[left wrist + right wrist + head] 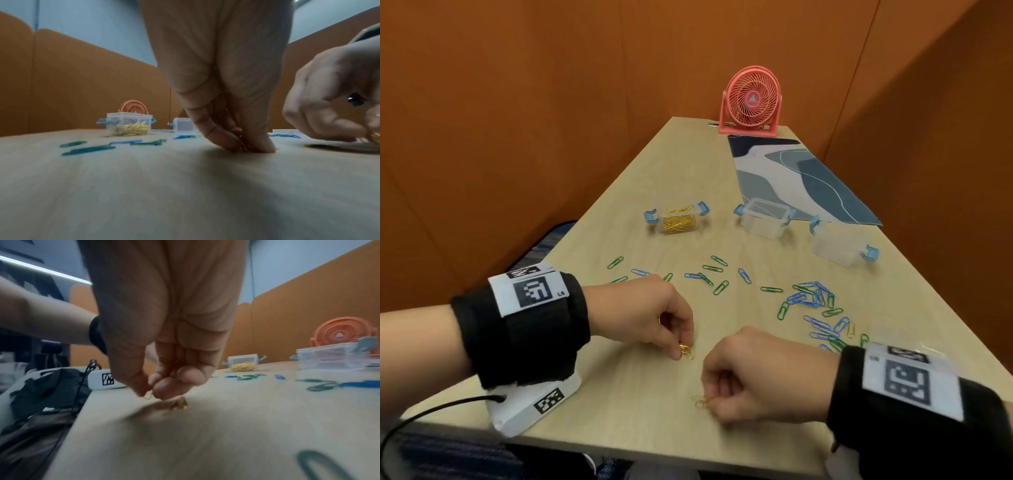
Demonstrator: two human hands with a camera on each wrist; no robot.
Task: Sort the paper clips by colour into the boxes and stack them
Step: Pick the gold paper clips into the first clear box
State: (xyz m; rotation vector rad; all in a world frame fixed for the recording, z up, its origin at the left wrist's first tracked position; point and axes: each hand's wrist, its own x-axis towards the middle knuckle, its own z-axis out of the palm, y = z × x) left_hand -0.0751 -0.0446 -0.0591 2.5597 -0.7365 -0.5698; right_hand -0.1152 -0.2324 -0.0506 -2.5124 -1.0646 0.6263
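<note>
now your left hand (650, 311) pinches a bunch of gold clips (685, 351) against the table (626, 387); your right hand (753, 373), just beside it, pinches another gold clip (698, 401). beyond your knuckles lie green and blue clips (808, 298), and farther off the gold-filled box (678, 221).

Light wood table (619, 394). Far edge: pink desk fan (751, 101); patterned blue-grey mat (791, 174) just in front, along right side. Mid-table: box of gold clips (677, 219), two clear boxes (765, 217) (837, 248). Green and blue clips (808, 301) scattered nearer; gold clips (686, 351) near front edge.
</note>
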